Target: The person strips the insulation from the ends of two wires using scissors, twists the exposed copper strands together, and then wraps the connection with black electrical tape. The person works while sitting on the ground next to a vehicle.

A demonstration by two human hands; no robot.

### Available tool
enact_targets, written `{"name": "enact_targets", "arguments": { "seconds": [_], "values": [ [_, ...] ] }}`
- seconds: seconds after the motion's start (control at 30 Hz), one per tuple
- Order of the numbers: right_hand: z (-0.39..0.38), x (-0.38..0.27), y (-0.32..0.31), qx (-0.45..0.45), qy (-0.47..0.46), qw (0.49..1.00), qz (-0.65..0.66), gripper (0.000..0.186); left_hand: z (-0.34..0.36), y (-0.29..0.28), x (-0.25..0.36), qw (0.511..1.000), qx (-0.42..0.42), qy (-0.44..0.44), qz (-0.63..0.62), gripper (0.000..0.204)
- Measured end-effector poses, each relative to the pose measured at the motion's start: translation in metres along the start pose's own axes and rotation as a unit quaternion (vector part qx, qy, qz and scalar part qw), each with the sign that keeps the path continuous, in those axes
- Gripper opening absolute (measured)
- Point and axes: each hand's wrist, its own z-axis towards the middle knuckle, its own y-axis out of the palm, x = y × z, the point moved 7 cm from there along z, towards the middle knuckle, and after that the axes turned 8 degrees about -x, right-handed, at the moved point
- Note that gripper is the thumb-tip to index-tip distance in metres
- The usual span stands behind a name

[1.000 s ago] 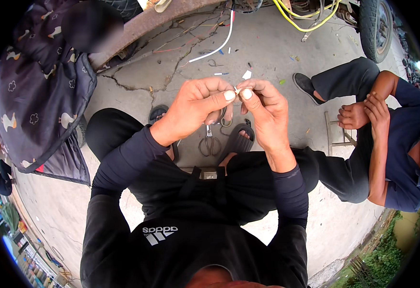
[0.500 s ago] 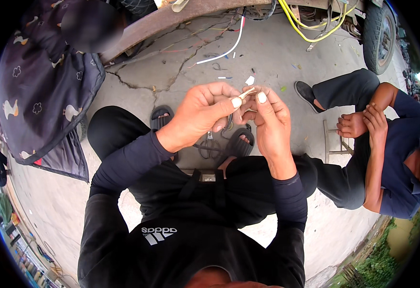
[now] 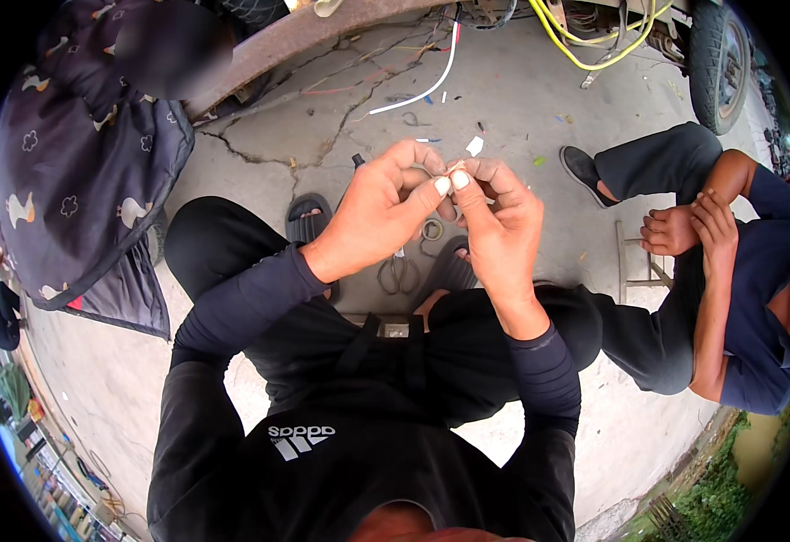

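Observation:
My left hand [image 3: 379, 206] and my right hand [image 3: 501, 221] meet in front of me, thumbs and fingertips pinched close together. Between them are thin, pale, copper-tinged wire strands [image 3: 455, 166], mostly hidden by the fingers. Below the hands, a pair of scissors [image 3: 399, 275] lies on the ground between my sandals. A small ring-shaped roll [image 3: 432, 229], seemingly tape, shows just under the fingers. Behind my left hand, the dark tip of a tool [image 3: 358, 161] sticks out.
A white cable [image 3: 431, 88] and small scraps, including a white piece [image 3: 474, 145], lie on the cracked concrete. Yellow cables [image 3: 594, 65] hang from a vehicle frame near a wheel [image 3: 718, 68]. A seated person [image 3: 684, 226] is at right; a patterned dark cover [image 3: 88, 181] hangs at left.
My fingertips have drawn closer together over the wire strands, hiding most of the length that stuck out before. The right hand has shifted slightly left.

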Motion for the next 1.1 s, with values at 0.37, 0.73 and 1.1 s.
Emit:
{"name": "enact_targets", "arguments": {
  "seconds": [0.37, 0.73, 1.1],
  "values": [
    [0.004, 0.030, -0.011, 0.021, 0.093, 0.991, 0.099, 0.014, 0.014, 0.014, -0.012, 0.997, -0.026, -0.055, -0.042, 0.014],
    [0.010, 0.032, -0.027, -0.001, 0.089, 0.996, 0.004, 0.012, 0.031, 0.017, -0.025, 0.997, -0.063, -0.015, -0.035, 0.015],
    [0.000, 0.039, -0.022, -0.017, 0.109, 0.992, -0.061, 0.014, 0.021, 0.012, -0.010, 0.925, -0.066, 0.038, 0.372, 0.009]
  ]
}}
